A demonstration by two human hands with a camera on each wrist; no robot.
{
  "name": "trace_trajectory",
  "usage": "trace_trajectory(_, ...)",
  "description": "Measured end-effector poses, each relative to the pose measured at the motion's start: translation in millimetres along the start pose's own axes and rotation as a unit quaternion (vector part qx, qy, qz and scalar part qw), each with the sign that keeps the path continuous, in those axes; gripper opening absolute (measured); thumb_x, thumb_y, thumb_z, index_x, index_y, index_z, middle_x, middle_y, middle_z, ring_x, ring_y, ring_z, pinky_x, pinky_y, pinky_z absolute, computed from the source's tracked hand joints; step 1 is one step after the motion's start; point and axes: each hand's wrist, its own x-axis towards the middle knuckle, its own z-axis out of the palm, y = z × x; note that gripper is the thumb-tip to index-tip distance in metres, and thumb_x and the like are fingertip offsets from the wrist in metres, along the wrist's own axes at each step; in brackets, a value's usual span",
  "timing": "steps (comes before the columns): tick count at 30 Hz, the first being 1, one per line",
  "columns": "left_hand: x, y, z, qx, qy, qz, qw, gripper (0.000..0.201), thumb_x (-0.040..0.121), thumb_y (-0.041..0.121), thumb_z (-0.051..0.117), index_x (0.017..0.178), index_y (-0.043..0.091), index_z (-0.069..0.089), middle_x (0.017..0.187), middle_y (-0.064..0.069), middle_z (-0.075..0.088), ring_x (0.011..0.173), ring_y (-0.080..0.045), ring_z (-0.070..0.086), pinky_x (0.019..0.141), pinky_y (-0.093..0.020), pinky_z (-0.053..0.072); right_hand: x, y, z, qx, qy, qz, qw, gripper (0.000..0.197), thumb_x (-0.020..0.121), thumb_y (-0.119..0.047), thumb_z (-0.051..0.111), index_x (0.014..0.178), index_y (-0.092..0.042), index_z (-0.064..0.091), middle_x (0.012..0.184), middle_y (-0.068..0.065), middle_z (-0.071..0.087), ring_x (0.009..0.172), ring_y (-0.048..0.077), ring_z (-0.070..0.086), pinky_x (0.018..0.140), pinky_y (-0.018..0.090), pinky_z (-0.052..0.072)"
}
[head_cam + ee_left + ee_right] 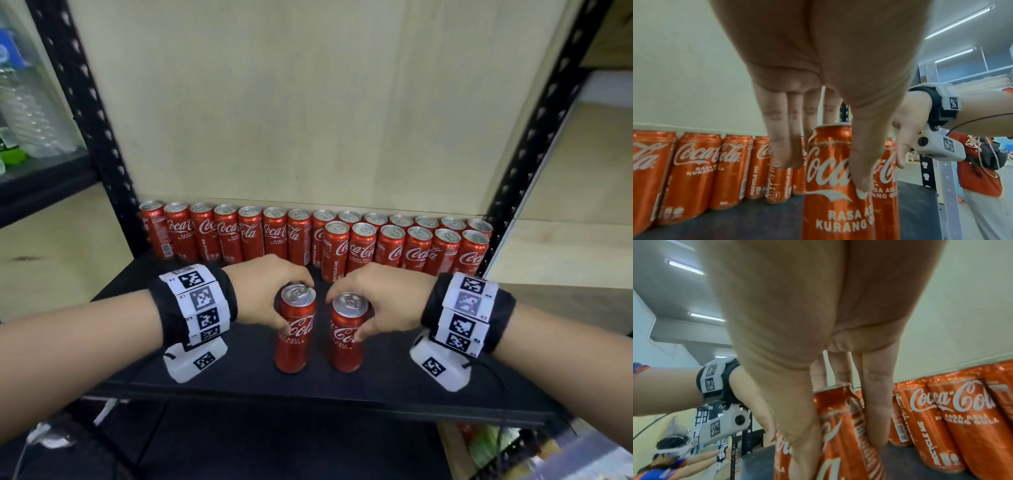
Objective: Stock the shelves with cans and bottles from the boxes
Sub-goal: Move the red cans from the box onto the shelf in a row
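I am watching both hands working over the black shelf [212, 373], each one curling around the upper part of its own red Coca-Cola can. The left hand [270, 291] is gripping the left can [295, 329], thumb down the front over the logo and fingers reaching behind the rim. From the left wrist view the thumb [861, 165] is pressing on the label while the other fingers [781, 142] are hanging behind the can (contact on that far side is hidden from me). The right hand [380, 301] is holding the right can [347, 334] the same way, mirrored. Both cans are standing upright just beside each other, near the front middle of the shelf, with a narrow gap between them.

Behind them, a back row of cans [239, 233] is running along the pale rear panel [308, 102] across the whole shelf. A second, shorter front row [407, 251] is sitting on the right half, touching the back row. The held cans are standing well apart from these rows.

Both wrists are wearing black bands with white marker tiles [202, 305].
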Motion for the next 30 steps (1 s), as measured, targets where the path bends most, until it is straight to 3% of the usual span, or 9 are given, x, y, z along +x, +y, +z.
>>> trace_trajectory(7, 4.3, -1.8, 8.1, -0.036, 0.007, -0.027, 0.999, 0.071, 0.063, 0.039, 0.094, 0.123, 0.030, 0.057, 0.115, 0.015, 0.063, 0.102, -0.001, 0.061, 0.087, -0.028, 0.057, 13.9, -3.9, 11.1, 0.041, 0.027, 0.019, 0.999, 0.071, 0.075, -0.043, 0.087, 0.134, -0.029, 0.050, 0.120, -0.008, 0.064, 0.100, 0.008, 0.061, 0.085, 0.030, 0.055)
trace_trajectory(14, 8.7, -19.8, 2.1, -0.030, 0.002, -0.062, 0.998, 0.071, 0.059, 0.041, 0.095, 0.117, 0.031, 0.055, 0.108, 0.014, 0.063, 0.093, -0.003, 0.063, 0.082, -0.030, 0.058, 40.6, 0.5, 13.4, 0.058, 0.041, 0.017, 0.997, 0.074, 0.072, -0.045, 0.087, 0.135, -0.029, 0.052, 0.123, -0.009, 0.065, 0.108, 0.010, 0.062, 0.091, 0.035, 0.056)
trace_trajectory(26, 40.5, -44.7, -6.1, 0.083, 0.036, -0.091, 0.992, 0.067, 0.067, 0.030, 0.091, 0.120, 0.027, 0.050, 0.118, 0.008, 0.055, 0.107, -0.016, 0.057, 0.090, -0.033, 0.051, 93.3, 15.7, -0.3, 0.036, 0.066, 0.063, 0.995, 0.062, 0.072, -0.037, 0.089, 0.125, -0.026, 0.057, 0.116, -0.004, 0.066, 0.105, 0.017, 0.063, 0.090, 0.038, 0.055)
trace_trajectory(30, 52.9, -54.3, -7.0, 0.112, 0.045, -0.093, 0.988, 0.074, 0.069, 0.030, 0.090, 0.132, 0.023, 0.052, 0.126, 0.004, 0.054, 0.116, -0.018, 0.055, 0.096, -0.032, 0.047, 107.1, 20.9, 0.9, 0.025, 0.087, 0.077, 0.993, 0.065, 0.073, -0.037, 0.088, 0.128, -0.023, 0.057, 0.119, -0.001, 0.065, 0.108, 0.020, 0.061, 0.093, 0.040, 0.052)
